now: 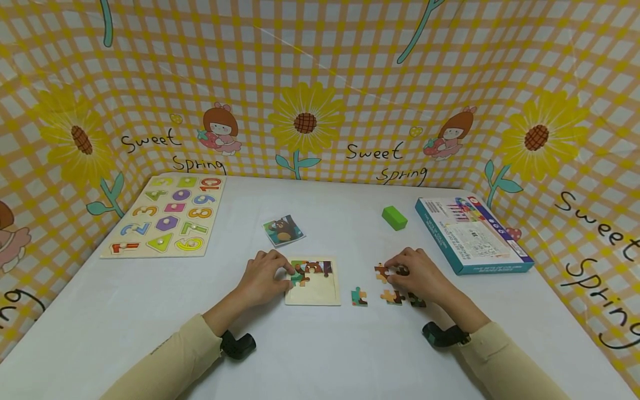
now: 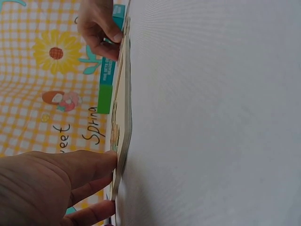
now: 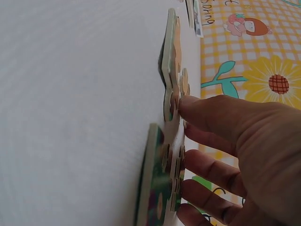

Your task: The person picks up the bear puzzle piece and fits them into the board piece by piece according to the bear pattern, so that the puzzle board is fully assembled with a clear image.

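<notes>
A square wooden puzzle board [image 1: 320,297] lies on the table, with jigsaw pieces [image 1: 313,268] of a brown bear fitted along its top and left. My left hand [image 1: 264,279] touches the board's left side, thumb and forefinger resting on it. In the left wrist view, that thumb [image 2: 101,161] lies against the board's edge. To the right, my right hand [image 1: 419,273] is over loose jigsaw pieces, its spread fingertips touching some of them and partly hiding them. Nearby lie an orange-brown piece [image 1: 392,298], a dark green piece [image 1: 416,300] and a teal piece [image 1: 359,296].
Behind the board lies a bear picture card [image 1: 283,230]. A green block [image 1: 394,218] stands further right, beside a teal-edged box [image 1: 472,236]. At the left is a number-and-shape board [image 1: 167,216]. Checked cloth [image 1: 305,55] surrounds the white table.
</notes>
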